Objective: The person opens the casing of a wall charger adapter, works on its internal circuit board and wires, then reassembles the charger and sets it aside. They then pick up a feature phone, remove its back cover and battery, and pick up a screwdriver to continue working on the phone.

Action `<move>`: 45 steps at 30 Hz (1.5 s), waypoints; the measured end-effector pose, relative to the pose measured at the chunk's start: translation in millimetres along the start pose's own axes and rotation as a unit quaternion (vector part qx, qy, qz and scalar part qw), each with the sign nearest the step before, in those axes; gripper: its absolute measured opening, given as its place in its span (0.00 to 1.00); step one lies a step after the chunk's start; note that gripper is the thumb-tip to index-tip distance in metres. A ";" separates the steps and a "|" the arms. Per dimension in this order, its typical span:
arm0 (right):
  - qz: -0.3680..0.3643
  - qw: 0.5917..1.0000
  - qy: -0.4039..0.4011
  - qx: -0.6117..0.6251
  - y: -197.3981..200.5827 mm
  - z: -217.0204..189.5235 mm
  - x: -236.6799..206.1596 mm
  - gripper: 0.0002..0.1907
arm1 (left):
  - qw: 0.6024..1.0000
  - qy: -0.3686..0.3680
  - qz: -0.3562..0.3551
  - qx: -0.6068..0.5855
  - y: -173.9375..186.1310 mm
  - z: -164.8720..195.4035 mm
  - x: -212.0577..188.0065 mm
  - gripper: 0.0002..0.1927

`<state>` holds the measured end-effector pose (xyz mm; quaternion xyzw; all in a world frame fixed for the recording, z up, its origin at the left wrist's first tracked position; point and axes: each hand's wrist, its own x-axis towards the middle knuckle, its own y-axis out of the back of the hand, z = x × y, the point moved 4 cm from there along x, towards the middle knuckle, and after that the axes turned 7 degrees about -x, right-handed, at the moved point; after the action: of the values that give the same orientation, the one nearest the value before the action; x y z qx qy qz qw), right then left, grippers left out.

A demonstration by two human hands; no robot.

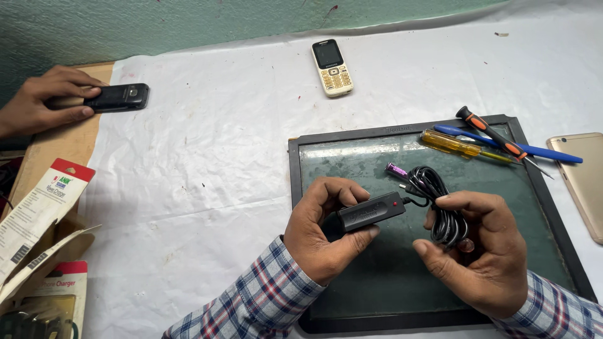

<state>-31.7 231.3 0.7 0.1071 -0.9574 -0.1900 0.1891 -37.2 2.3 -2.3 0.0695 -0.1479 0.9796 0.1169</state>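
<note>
Charger: we hold the black charger block [370, 212] over the near part of the glass tray [301, 188], which lies toward the near right corner of the desk [207, 157]; a red dot shows on the block's upper face.
Left hand: our left hand [320, 232] has its grip clamped on the block, thumb below and fingers curled over the back end.
Right hand: our right hand [480, 251] has its grip closed on the coiled black cable [440, 201], the loops bunched between thumb and fingers.
Cable end: the purple-tipped plug [397, 169] juts out at the far side of the coil, free of both hands.
Step in hand: we judge that we are handling block and coil together, the cord running short between them.
Next move calls for: steady hold on the block and careful control of the loops, so the bundle does not spring loose.
Nearby: a yellow screwdriver [449, 144], an orange-and-black screwdriver [493, 135] and a blue pen [534, 150] rest across the tray's far right corner; a gold phone [584, 182] lies at the right edge.
Far side: a white keypad phone [331, 67] sits near the far edge; another person's hand [44, 100] rests on a black phone [119, 97] at the far left corner.
Left edge: opened charger packaging [38, 213] lies there.
</note>
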 end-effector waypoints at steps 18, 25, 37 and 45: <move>-0.018 1.000 0.022 0.010 -1.3 3.8 -3.3 0.26 | 0.999 0.034 0.000 0.005 0.6 -3.4 -0.7 0.20; -0.068 0.998 0.004 -0.006 -5.6 3.3 3.2 0.43 | 0.997 0.043 -0.028 0.056 -9.0 6.2 1.0 0.29; -0.126 0.990 -0.011 0.061 -15.8 5.1 10.5 0.49 | 0.998 0.006 -0.047 0.030 -11.3 10.8 -6.8 0.26; -0.066 0.993 -0.084 -0.048 0.7 -1.9 18.6 0.45 | 0.998 0.004 0.039 0.041 0.8 3.5 -6.0 0.20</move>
<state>-48.0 226.2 8.6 0.1447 -0.9505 -0.2560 0.1002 -31.3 -0.7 -0.2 0.0646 -0.1102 0.9889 0.0760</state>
